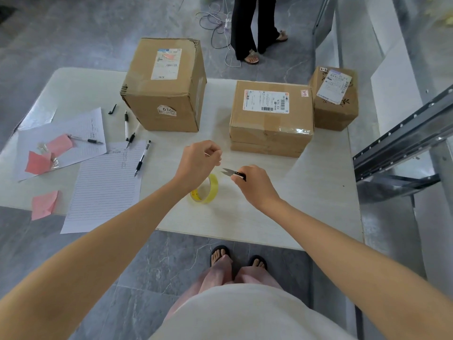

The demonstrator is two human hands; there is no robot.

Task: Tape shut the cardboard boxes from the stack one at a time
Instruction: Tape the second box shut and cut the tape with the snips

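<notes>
A yellowish roll of clear tape (208, 191) stands on the white table (282, 212) near its front edge. Above the roll, my left hand (199, 163) pinches what looks like the pulled-out tape end, which is barely visible. My right hand (255, 185) grips small black thread snips (231, 173), blades pointing left toward the left hand. Two flat cardboard boxes (270, 119) lie stacked at the right. A tall box (164, 87) stands at the back centre, and a small box (334, 99) sits at the far right.
Lined paper sheets (105, 187), several pens (142, 159) and pink paper scraps (44, 204) cover the table's left side. A grey metal rack (402, 148) stands to the right. A person (255, 28) stands beyond the table near floor cables.
</notes>
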